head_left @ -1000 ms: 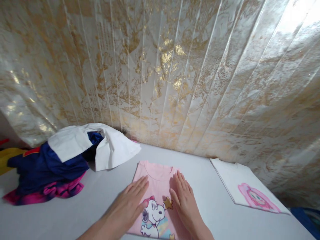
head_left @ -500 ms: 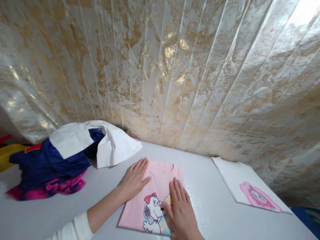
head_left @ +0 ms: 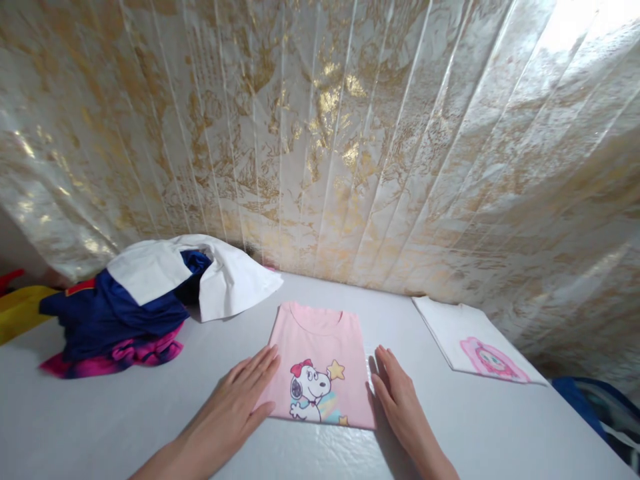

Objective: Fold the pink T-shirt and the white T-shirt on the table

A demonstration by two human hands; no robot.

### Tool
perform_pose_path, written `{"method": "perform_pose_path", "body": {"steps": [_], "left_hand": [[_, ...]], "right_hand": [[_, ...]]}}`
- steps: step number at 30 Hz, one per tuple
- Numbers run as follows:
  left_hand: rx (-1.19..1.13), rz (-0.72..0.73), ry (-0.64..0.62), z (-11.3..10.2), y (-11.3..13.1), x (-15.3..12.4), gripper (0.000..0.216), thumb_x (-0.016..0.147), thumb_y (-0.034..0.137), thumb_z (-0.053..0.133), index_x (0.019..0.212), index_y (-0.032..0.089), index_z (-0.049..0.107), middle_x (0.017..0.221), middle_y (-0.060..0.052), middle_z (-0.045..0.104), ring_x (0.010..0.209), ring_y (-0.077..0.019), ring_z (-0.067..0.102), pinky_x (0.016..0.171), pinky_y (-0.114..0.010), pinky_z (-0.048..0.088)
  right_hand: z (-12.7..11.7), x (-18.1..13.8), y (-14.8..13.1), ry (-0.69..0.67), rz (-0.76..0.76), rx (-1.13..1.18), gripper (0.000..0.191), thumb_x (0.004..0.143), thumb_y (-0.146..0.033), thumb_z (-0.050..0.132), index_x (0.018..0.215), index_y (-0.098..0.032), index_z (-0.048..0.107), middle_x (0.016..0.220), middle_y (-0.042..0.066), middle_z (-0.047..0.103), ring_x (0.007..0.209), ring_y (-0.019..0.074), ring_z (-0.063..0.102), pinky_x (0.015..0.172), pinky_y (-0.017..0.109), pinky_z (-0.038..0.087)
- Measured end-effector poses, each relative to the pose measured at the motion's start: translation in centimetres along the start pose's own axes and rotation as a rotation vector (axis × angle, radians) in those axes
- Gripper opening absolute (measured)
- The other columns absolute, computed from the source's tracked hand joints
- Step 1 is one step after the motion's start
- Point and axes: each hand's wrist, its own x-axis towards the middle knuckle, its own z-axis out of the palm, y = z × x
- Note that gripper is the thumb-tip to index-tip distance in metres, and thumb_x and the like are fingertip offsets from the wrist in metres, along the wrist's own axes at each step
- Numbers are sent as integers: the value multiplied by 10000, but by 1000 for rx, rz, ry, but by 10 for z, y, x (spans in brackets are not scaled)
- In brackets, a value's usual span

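The left hand (head_left: 240, 399), flat and grasping nothing, hides part of the left edge of the folded pink cartoon-dog T-shirt (head_left: 323, 343) on the white table (head_left: 500, 433); the right hand (head_left: 401, 397), empty too, is just beside the opposite edge; both forearms (head_left: 173, 459) are cut off; a white garment (head_left: 235, 287) half covers a navy garment (head_left: 120, 320)

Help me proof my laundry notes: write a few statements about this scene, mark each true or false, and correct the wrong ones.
1. The pink shirt lies with its dog print facing up. True.
2. The right hand grips the collar. False: the right hand is open beside the shirt's right edge.
3. The left hand reaches over the shirt's left edge. True.
4. The dog's bow is blue. False: the bow is red.
5. A white shirt lies right of the pink shirt. True.
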Motion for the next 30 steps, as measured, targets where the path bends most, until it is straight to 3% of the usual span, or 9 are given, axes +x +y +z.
{"method": "perform_pose_path", "body": {"steps": [3,6,10,14,21,25,27,30], "left_hand": [[27,3,7,-5,4,-3,628,1006,364,386,1528,301,44,1554,-24,243,1382,-207,349,1106,-329,309],[50,32,0,-8,13,-1,643,1002,351,393,1532,277,36,1562,-28,221,1400,-206,312,1119,-338,292],[7,79,-102,-6,31,-1,677,978,277,403,1531,279,13,1575,-14,162,1435,-215,218,1160,-392,210],[-114,139,-214,6,43,-7,794,913,293,496,1531,282,-2,1578,-24,106,1436,-248,213,1157,-429,230],[-205,137,-234,3,33,-17,911,872,307,561,1517,288,-82,1572,-41,78,1429,-272,222,1139,-433,271],[-181,67,-191,-8,28,-29,940,849,295,574,1515,286,-89,1563,-53,119,1408,-280,282,1116,-420,314],[-156,28,-146,-12,26,-35,838,892,299,526,1526,305,-21,1556,-40,171,1389,-260,329,1106,-394,332],[-108,-93,-67,-15,22,-34,629,942,347,461,1518,274,219,1533,-50,279,1362,-247,384,1082,-360,368]], "right_hand": [[-1,-13,-13,-5,-35,-61,658,928,-511,398,1454,-117,362,1511,144,363,1412,283,294,1104,461,350],[6,-22,-43,15,-143,-130,654,942,-488,407,1473,-115,323,1531,134,327,1430,282,247,1110,462,341],[26,-27,-87,2,-332,-191,569,960,-372,419,1480,-163,322,1542,84,307,1423,262,269,1106,428,352],[45,-32,-107,46,-375,-214,587,955,-368,432,1494,-180,295,1548,61,280,1413,262,291,1106,413,352],[43,-38,-77,49,-356,-288,582,965,-425,397,1495,-210,292,1532,50,312,1387,265,347,1090,442,366],[35,-39,-52,30,-247,-327,586,973,-481,321,1476,-182,336,1520,80,339,1377,264,368,1075,464,377],[33,-37,-42,1,-194,-324,614,971,-503,281,1456,-136,370,1519,110,338,1378,271,365,1080,470,367],[32,-28,-32,-6,-93,-305,679,953,-532,274,1421,-57,399,1512,170,339,1387,293,346,1085,481,350]]}}
